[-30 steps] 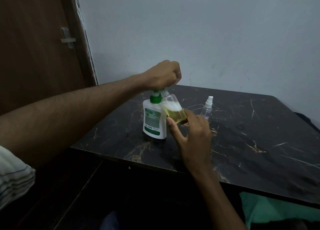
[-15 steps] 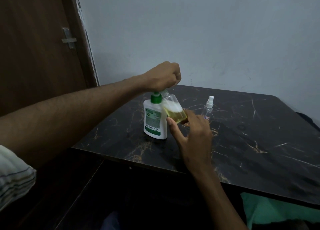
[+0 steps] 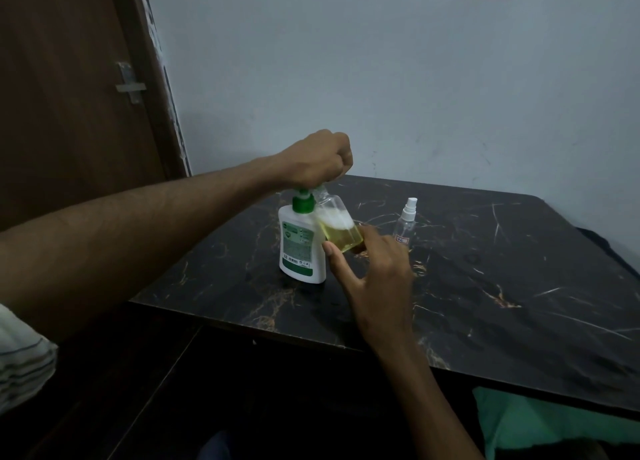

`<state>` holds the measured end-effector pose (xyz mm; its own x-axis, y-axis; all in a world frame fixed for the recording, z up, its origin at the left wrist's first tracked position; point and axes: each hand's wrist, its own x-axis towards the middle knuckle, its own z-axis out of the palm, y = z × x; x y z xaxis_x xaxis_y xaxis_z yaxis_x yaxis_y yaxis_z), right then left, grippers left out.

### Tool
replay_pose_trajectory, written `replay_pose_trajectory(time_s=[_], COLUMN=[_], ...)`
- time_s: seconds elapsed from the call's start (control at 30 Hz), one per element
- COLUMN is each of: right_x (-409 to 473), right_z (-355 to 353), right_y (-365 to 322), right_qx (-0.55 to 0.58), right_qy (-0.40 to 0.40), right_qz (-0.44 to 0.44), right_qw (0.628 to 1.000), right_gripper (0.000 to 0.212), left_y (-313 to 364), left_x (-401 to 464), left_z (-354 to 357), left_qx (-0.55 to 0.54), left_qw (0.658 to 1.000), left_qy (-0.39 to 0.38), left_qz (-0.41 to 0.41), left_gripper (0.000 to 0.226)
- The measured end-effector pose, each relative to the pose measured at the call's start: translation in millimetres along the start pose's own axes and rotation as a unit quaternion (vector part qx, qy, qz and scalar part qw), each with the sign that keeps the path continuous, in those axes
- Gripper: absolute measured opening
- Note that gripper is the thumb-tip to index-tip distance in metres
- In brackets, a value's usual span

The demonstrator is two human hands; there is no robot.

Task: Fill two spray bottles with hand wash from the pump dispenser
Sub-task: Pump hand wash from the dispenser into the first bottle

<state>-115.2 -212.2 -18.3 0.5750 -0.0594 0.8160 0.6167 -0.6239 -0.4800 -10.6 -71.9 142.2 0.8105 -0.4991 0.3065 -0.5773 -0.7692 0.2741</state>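
— Hands first: what is each one doing?

— Left hand (image 3: 317, 158) is balled into a fist on top of the pump dispenser (image 3: 302, 243), bearing down on its green pump head; whether the fingers wrap the head or only press on it cannot be told from this angle. Right hand (image 3: 372, 269) holds the open spray bottle (image 3: 337, 226) from below and behind, thumb along its near side and fingers curled behind it, tilting it so its neck leans in under the fist, towards the nozzle.

— And where does the job stand?

— Partway through the first fill, by the look of it. The tilted bottle shows yellowish liquid in its lower part with pale foam above, and clear space up to the neck. The second spray bottle (image 3: 405, 222) stands upright on the dark marbled tabletop (image 3: 485, 286), just beyond the right hand, white sprayer cap on and apparently empty.

— So what remains?

— Likely more pumping here, then capping it; its cap is not in sight. After that the second bottle needs uncapping, filling and closing. The dispenser stands on the tabletop near its left front edge.
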Motion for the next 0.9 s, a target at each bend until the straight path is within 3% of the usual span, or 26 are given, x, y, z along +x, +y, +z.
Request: replay_pose_trajectory(time_s=[0.9], right_x=[-0.4], right_z=[-0.7], right_y=[-1.2], right_qx=[-0.002], right_qy=[0.003], right_qz=[-0.004], right_qw=[1.000], right_gripper=[0.036], left_y=[-1.1], left_x=[-1.1], left_z=[-3.3], left_qx=[0.008], left_qw=[1.000], left_qy=[0.003], left_qz=[0.021], left_gripper=[0.004])
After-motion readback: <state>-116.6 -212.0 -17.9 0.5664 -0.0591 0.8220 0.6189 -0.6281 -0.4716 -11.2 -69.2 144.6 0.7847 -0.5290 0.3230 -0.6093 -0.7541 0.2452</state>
